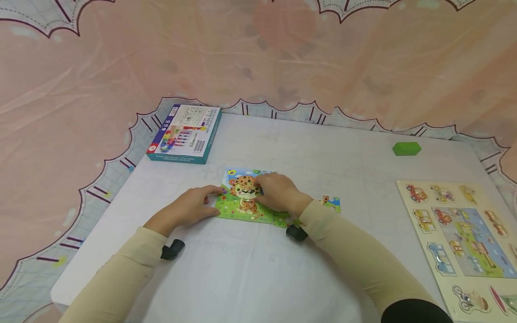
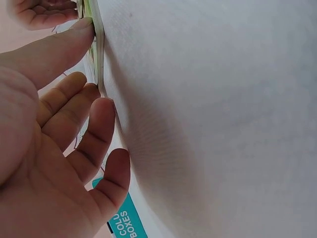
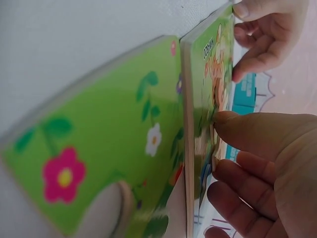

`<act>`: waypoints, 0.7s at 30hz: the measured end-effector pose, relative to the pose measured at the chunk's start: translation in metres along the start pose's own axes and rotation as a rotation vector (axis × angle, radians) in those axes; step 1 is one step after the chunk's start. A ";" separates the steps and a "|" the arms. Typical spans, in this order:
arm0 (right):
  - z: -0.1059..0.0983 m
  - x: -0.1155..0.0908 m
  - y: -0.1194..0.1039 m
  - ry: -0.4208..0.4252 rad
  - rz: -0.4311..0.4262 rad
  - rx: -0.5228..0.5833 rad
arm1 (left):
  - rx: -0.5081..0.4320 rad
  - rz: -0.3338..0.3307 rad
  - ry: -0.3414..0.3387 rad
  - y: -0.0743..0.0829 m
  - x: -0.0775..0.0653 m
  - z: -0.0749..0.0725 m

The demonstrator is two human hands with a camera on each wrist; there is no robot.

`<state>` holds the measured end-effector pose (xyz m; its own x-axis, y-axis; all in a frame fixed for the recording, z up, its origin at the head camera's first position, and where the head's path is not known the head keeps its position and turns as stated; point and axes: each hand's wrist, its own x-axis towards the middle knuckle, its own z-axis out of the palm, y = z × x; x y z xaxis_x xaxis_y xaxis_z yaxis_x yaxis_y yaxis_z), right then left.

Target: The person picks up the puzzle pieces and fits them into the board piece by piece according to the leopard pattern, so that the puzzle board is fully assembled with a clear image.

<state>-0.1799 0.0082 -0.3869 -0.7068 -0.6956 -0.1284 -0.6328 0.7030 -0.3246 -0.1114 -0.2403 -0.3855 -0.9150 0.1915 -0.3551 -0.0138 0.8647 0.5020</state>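
Observation:
A jigsaw puzzle with a leopard picture (image 1: 245, 207) lies flat on the white table. My left hand (image 1: 191, 207) touches its left edge with the thumb and a fingertip; in the left wrist view the left hand's other fingers (image 2: 106, 124) are loosely bent by the tabletop. At the puzzle's right part, my right hand (image 1: 278, 193) pinches a small piece between thumb and fingers, mostly hidden by them. In the right wrist view, a green flowered section (image 3: 106, 119) with a rounded notch sits beside the raised edge of the leopard section (image 3: 218, 59).
Right of the right forearm lies another jigsaw piece (image 1: 333, 204). A flat box (image 1: 186, 134) stands at the back left, a green block (image 1: 406, 149) at the back right. A wooden vehicle puzzle board (image 1: 420, 237) occupies the right side. Patterned cloth (image 1: 258, 58) hangs behind.

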 end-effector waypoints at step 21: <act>0.001 0.009 -0.007 0.004 0.011 -0.001 | 0.004 0.002 -0.006 0.001 -0.001 -0.002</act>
<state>-0.1815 -0.0034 -0.3865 -0.7150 -0.6873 -0.1280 -0.6254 0.7106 -0.3224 -0.1117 -0.2404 -0.3833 -0.9125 0.1964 -0.3589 -0.0101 0.8662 0.4996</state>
